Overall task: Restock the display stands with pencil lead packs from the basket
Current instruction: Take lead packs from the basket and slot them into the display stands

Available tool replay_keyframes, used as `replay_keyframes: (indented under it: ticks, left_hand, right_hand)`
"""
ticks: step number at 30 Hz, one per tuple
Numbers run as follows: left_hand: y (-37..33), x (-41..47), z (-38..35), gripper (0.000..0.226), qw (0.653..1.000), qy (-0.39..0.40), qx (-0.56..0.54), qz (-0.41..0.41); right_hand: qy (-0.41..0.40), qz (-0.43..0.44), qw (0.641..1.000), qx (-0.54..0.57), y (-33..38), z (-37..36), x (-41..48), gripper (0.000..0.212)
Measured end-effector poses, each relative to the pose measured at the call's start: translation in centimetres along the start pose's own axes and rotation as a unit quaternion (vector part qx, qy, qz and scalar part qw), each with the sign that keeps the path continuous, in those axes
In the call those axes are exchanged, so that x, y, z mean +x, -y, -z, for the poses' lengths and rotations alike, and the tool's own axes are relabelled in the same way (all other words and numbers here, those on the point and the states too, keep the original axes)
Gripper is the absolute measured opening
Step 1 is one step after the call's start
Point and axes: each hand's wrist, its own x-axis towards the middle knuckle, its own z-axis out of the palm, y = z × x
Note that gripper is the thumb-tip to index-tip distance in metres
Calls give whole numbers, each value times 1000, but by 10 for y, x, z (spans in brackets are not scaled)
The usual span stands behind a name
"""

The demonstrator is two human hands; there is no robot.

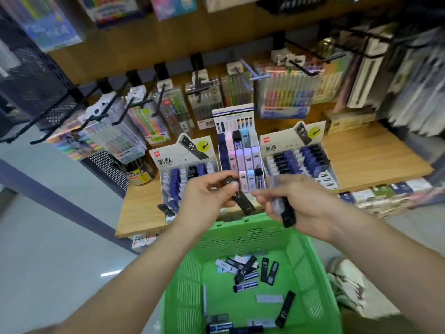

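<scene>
A stationery shop aisle: a wooden shelf carries three cardboard stands under hooks of hanging pen sets. Just above the basket, a black lead pack is pinched at its upper end between the thumb and fingers of the left hand. Its lower end slants toward the right hand, probably so the label can be read before a stand is chosen. The right hand curls round a small bundle of packs, one black and one clear, likely kept as a ready supply. Below, the green basket holds more loose packs scattered on its floor. Beyond the hands, the left stand and right stand show rows of dark and blue packs, and the middle stand holds pastel cases.
</scene>
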Motion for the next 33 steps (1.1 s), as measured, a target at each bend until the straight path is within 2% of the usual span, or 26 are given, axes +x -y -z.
replay_keyframes:
  ticks: [2, 3, 6, 8, 11, 17, 24, 29, 33]
  left_hand:
    - [-3, 22, -11, 22, 1000, 1, -11, 13]
    - [-4, 34, -18, 22, 1000, 2, -7, 18]
    - [-4, 70, -50, 20, 999, 6, 42, 9]
    - [-1, 90, -75, 20, 997, 5, 82, -16]
    - [6, 117, -112, 17, 993, 13, 116, -36]
    - [26, 154, -185, 17, 972, 68, 204, -93]
    - [54, 173, -228, 23, 896, 107, 384, -197]
    - [68, 179, -234, 20, 853, 128, 428, -271]
    - [78, 186, -238, 21, 782, 126, 501, -348]
  right_hand:
    - [1, 8, 1000, -20, 31, 22, -7, 13]
    - [-1, 20, 998, -67, 47, 34, -10, 11]
    - [-49, 82, 971, -218, 77, 77, -14, 17]
    - [-106, 103, 962, -232, 83, 109, -9, 18]
    - [-181, 89, 946, -255, 81, 149, 2, 19]
    - [-230, 65, 930, -281, 77, 179, 15, 8]
    - [-207, 85, 935, -277, 78, 181, 16, 7]
    - [-201, 75, 940, -266, 77, 182, 17, 7]
    - [-195, 71, 942, -262, 76, 183, 17, 7]
